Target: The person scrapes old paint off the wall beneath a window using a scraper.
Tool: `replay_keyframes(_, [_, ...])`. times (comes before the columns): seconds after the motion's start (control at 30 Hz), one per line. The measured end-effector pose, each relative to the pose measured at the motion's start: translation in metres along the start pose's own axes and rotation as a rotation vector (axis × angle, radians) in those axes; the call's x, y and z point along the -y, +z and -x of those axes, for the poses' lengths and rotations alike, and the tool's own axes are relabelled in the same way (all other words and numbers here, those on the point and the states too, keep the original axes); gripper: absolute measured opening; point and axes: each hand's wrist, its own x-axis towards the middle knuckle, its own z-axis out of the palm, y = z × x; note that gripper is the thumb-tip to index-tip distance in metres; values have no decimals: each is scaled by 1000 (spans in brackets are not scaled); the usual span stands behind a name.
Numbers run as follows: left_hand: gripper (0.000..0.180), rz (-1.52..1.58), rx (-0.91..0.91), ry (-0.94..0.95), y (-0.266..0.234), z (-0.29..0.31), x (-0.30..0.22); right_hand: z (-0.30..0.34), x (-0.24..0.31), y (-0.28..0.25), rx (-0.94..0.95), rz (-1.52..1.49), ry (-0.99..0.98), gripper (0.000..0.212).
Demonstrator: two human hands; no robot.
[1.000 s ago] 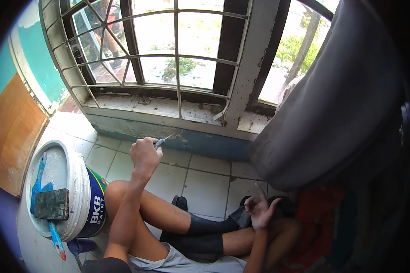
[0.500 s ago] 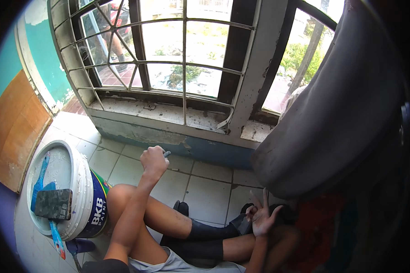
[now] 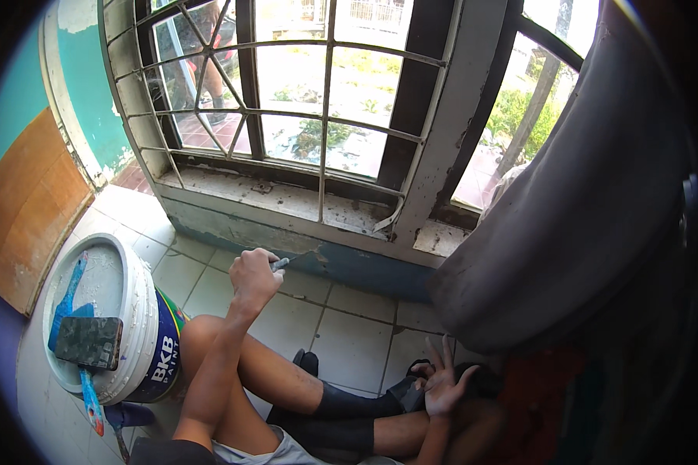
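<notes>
My left hand [image 3: 254, 280] is raised over my bent knee in front of the wall below the window. Its fingers are wrapped round a short grey-blue handle [image 3: 280, 264], whose end pokes out on the right; the rest is hidden in the fist. Lower right, over my crossed legs, my right hand [image 3: 444, 385] has its palm up. Some of its fingers are stretched apart and others curl a little, with nothing visibly held. Beside my left leg stands a paint bucket [image 3: 149, 341] with a smeared white lid.
On the lid lie a blue-handled brush [image 3: 73, 287], another blue handle [image 3: 92, 403] and a dark phone [image 3: 89, 342]. A barred window [image 3: 326, 116] rises ahead over a peeling wall [image 3: 240, 229]. A grey curtain [image 3: 566, 201] hangs at right. A person's leg [image 3: 213, 77] shows outside.
The view has turned slightly, so the window sits further right. My left hand appears a little further left with the handle still in it. My right hand stays open.
</notes>
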Motion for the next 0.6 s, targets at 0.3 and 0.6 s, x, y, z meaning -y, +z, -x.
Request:
replay_keyframes(0.3, [21,-66,4,85,20,2,0,2,-2,7,-18,16,-47,109])
replay_keyframes(0.6, [21,-132,0,69,35,-3,10,1,-2,14,41,70,-12,111])
